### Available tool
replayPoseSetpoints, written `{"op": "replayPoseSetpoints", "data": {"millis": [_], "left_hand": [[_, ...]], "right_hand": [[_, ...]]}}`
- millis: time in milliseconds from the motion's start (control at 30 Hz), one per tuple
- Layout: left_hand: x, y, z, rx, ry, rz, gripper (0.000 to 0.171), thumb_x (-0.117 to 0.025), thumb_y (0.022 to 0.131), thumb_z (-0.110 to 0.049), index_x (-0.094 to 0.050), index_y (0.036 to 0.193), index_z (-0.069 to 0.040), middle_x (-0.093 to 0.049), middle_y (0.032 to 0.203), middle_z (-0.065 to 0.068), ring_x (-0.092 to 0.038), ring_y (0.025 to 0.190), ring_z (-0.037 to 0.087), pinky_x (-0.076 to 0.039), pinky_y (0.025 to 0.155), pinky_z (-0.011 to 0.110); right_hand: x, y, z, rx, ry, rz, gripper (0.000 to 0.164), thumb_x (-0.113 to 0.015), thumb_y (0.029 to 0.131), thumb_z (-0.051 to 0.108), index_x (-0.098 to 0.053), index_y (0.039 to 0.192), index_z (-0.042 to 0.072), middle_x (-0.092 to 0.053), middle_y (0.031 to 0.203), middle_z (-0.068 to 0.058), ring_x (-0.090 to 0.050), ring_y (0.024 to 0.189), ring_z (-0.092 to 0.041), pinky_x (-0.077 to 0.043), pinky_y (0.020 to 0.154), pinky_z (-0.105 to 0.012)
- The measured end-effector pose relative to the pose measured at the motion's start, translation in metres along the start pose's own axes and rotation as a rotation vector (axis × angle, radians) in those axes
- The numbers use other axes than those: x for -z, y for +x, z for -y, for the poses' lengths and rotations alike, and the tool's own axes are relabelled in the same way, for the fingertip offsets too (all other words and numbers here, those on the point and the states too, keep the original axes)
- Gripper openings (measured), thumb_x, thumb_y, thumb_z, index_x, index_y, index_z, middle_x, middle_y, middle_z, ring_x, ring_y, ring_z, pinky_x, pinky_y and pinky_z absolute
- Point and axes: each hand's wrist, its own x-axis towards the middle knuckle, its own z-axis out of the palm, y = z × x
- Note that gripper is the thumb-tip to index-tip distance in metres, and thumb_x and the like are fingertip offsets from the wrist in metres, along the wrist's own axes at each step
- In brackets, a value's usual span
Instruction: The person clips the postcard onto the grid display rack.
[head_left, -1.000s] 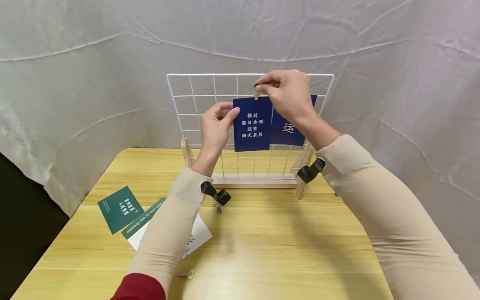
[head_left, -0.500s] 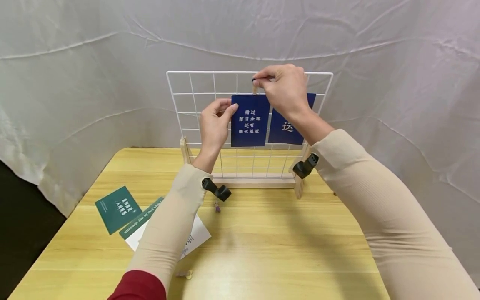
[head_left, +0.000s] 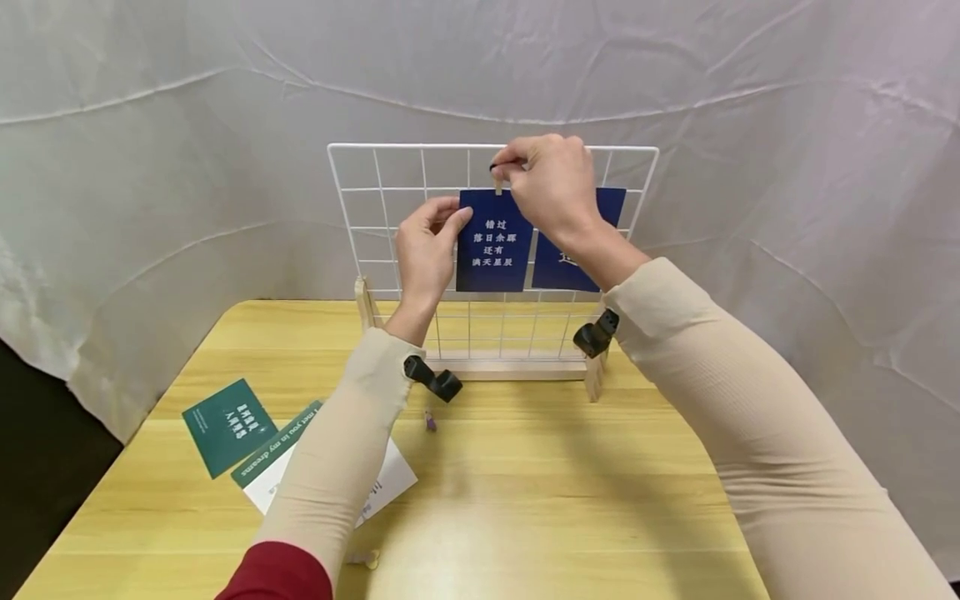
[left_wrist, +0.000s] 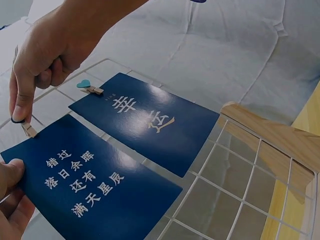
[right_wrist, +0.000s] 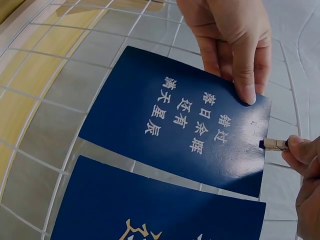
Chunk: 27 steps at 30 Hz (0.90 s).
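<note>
A dark blue card with white characters (head_left: pixel 489 278) lies upright against the white wire grid rack (head_left: pixel 390 147). My left hand (head_left: pixel 426 254) pinches its left edge between thumb and fingers. At the card's top edge, my right hand (head_left: pixel 551 187) pinches a small wooden clothespin (right_wrist: pixel 275 144) with a dark ornament at its end. The clothespin's tip overlaps the card's top edge. Beside it hangs a second blue card (left_wrist: pixel 150 137), fastened to the rack by a wooden clothespin with a turquoise heart (left_wrist: pixel 84 84). My right forearm partly hides this second card in the head view.
The rack stands on a wooden base (head_left: pixel 517 371) at the table's back. A green card (head_left: pixel 228 425) and a green-and-white card (head_left: pixel 258 483) lie at left, partly under my left sleeve. A small purple-ended clothespin (head_left: pixel 430 421) and another small clip (head_left: pixel 363 558) lie on the table.
My right hand has shifted left along the card's top with the clothespin. The card has moved slightly left and up with my left hand, and the view has shifted a little.
</note>
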Motion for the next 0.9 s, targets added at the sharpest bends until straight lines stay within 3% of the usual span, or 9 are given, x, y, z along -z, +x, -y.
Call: {"op": "replayPoseSetpoints", "data": {"millis": [233,500,900], "left_hand": [[0.0008,0.0011,0.0018,0.050,-0.081,0.028,0.019,-0.074,0.088,-0.012,-0.073,0.104,-0.001,-0.072,0.089,0.008,-0.061,0.073,0.011,-0.052,0.069,0.022],[-0.0002,0.0037,-0.0005,0.070,-0.108,0.038,0.020,-0.074,0.089,-0.013,-0.073,0.104,-0.001,-0.072,0.092,0.009,-0.064,0.076,0.012,-0.055,0.074,0.024],[-0.0066,0.0028,-0.0046,0.033,-0.013,-0.027,0.020,-0.075,0.087,-0.015,-0.074,0.102,-0.003,-0.073,0.095,0.008,-0.067,0.081,0.015,-0.054,0.073,0.024]], "right_hand": [[0.0028,0.0012,-0.0011,0.027,-0.003,0.010,0.017,-0.066,0.095,0.027,-0.079,0.101,0.017,-0.075,0.096,0.003,-0.070,0.082,-0.012,-0.052,0.079,-0.029],[0.0053,0.0029,-0.0021,0.036,0.013,-0.009,0.015,-0.068,0.094,0.026,-0.079,0.098,0.017,-0.075,0.093,0.003,-0.070,0.082,-0.011,-0.052,0.082,-0.029],[0.0034,0.0035,-0.0027,0.049,-0.013,0.025,0.017,-0.065,0.096,0.024,-0.079,0.101,0.016,-0.075,0.096,0.002,-0.070,0.085,-0.013,-0.052,0.082,-0.029]]}}
